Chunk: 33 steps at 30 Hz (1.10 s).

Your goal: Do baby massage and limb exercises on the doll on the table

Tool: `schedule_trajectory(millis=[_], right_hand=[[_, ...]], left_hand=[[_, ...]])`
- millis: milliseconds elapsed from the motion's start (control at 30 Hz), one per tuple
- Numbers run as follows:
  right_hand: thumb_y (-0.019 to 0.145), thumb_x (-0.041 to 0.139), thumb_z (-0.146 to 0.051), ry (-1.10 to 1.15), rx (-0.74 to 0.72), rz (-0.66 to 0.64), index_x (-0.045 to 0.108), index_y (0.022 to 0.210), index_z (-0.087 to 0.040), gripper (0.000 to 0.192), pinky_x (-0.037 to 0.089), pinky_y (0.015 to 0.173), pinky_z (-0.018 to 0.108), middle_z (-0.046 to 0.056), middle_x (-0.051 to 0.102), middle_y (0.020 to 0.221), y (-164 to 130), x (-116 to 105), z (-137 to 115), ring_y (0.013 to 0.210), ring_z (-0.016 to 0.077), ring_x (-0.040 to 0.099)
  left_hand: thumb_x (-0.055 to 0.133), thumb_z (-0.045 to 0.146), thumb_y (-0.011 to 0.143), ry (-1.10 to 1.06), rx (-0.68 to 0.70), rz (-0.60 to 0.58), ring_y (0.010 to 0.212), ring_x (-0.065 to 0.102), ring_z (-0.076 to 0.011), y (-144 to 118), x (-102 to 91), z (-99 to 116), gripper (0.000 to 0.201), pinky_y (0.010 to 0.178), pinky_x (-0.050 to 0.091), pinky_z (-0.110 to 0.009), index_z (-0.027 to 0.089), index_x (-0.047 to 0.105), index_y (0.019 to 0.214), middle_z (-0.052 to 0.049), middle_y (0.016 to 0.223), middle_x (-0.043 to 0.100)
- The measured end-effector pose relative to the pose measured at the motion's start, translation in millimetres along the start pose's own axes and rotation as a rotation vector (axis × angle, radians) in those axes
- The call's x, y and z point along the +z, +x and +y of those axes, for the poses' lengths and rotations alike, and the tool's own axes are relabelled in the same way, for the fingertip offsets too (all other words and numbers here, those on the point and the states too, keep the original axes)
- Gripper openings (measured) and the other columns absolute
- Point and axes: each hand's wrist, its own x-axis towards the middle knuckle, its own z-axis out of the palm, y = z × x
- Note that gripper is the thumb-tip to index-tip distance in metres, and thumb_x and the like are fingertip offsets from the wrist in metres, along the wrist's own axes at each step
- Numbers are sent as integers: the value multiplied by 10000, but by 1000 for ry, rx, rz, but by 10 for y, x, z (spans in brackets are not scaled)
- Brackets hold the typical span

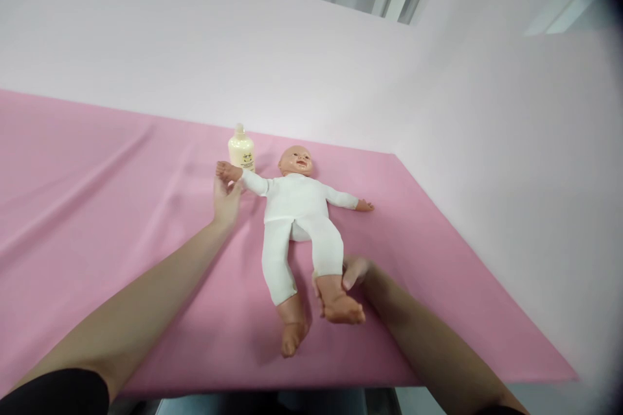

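On pink cloth (97, 162), doll (296, 207) in white suit lies face up. Left hand (226, 198) fingers closed around doll's wrist; right hand (354, 271) grips its ankle. Cream bottle (241, 149) stands just behind left hand, beside doll's head.

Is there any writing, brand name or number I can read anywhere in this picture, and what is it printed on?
Nothing here can be read.
bottle: a dark printed mark and a line of small print below it on the front, too small and blurred to read.
doll: its white suit shows no lettering.
pink cloth: plain, no print.
left hand and right hand: they hold the doll's hand and leg; no writing on them.
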Motion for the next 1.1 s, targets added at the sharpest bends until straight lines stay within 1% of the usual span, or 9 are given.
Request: schedule_trajectory(millis=[133, 233, 333, 433, 567, 700, 833, 933, 1100], right_hand=[[641, 603, -583, 116, -153, -45, 518, 764, -177, 433, 463, 610, 323, 29, 588, 616, 3, -122, 30, 588, 155, 554], [633, 563, -612, 273, -297, 106, 505, 818, -184, 469, 444, 582, 274, -19, 536, 616, 61, -159, -27, 555, 113, 485], [750, 491, -509, 443, -358, 318, 527, 893, -152, 386, 435, 599, 251, -20, 508, 643, 112, -131, -92, 583, 102, 471], [852, 363, -462, 508, -368, 450, 563, 895, -133, 387, 418, 594, 255, -13, 487, 630, 135, -77, -139, 566, 99, 453], [915, 258, -421, 525, -350, 555, 592, 886, -111, 457, 396, 572, 262, 6, 513, 641, 146, -22, -169, 541, 92, 451], [887, 335, -415, 476, -351, 477, 592, 925, -93, 414, 423, 606, 265, 10, 561, 661, 141, -47, -133, 545, 89, 497], [714, 566, -480, 335, -308, 275, 589, 945, -95, 449, 484, 706, 322, 40, 638, 697, 126, -114, -19, 634, 155, 604], [613, 655, -480, 226, -219, 83, 585, 947, -99, 511, 486, 760, 366, 83, 682, 741, 109, -111, 49, 702, 210, 646], [615, 713, -377, 87, -17, -112, 606, 938, -96, 441, 484, 803, 379, 127, 706, 853, 85, 14, 5, 818, 250, 669]], left_hand=[[638, 351, 783, 238, 186, -178, 1037, 605, -210, -193, 80, 161, 395, 905, 509, -392, 232, 515, 1139, -65, 1148, 612], [614, 342, 811, 457, 374, -400, 1047, 601, -213, -308, 107, 260, 361, 965, 465, -421, 239, 565, 1154, -59, 1136, 645], [549, 342, 861, 573, 587, -612, 1099, 590, -223, -325, 121, 294, 293, 986, 445, -431, 242, 612, 1128, -70, 1154, 657], [516, 306, 884, 599, 710, -679, 1112, 594, -215, -289, 136, 280, 258, 969, 461, -424, 250, 634, 1107, -67, 1136, 674], [514, 274, 885, 586, 741, -684, 1111, 597, -209, -282, 154, 280, 252, 958, 469, -415, 262, 640, 1103, -59, 1125, 681], [528, 325, 869, 567, 623, -621, 1076, 603, -218, -325, 150, 309, 269, 966, 452, -414, 246, 630, 1105, -57, 1128, 673], [629, 368, 784, 500, 341, -389, 1049, 592, -231, -294, 113, 281, 382, 962, 447, -419, 233, 590, 1140, -55, 1137, 649], [678, 361, 732, 384, 196, -220, 1012, 602, -236, -181, 70, 195, 414, 919, 469, -413, 218, 568, 1105, -56, 1097, 643], [658, 332, 760, 125, -27, -4, 1071, 588, -234, 36, -25, 1, 379, 886, 490, -395, 231, 506, 1092, -88, 1198, 583]])
